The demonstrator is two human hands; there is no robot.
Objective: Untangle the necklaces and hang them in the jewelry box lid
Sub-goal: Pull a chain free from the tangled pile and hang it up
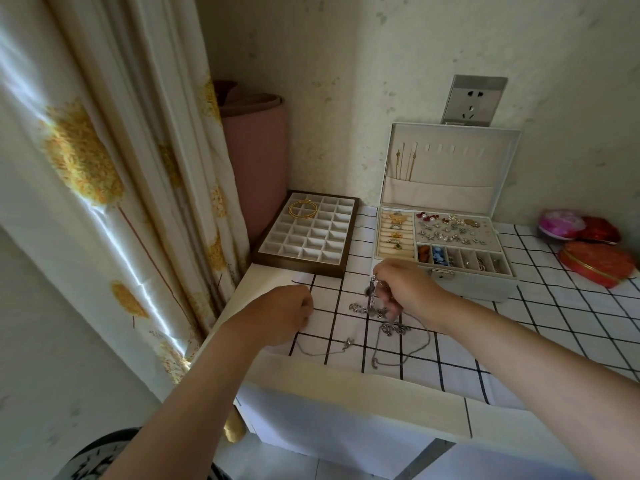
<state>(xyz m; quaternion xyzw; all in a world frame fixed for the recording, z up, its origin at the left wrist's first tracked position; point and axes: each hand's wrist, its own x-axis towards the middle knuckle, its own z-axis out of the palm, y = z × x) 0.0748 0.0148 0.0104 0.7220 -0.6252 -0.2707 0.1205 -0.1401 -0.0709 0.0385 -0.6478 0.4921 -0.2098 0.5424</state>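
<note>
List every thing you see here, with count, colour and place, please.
jewelry box: one, white, open, back of table
gold necklaces: few, gold, hanging in its lid
silver necklaces: tangled heap, silver, on checked cloth
tray: one, brown-rimmed, left of box
bangles: few, gold, in tray
tins: two, red, far right
curtain: one, white and yellow, left
socket: one, grey, wall above box
left hand: one, fingers curled, on cloth's left edge
right hand: one, pinching silver necklaces before box
</note>
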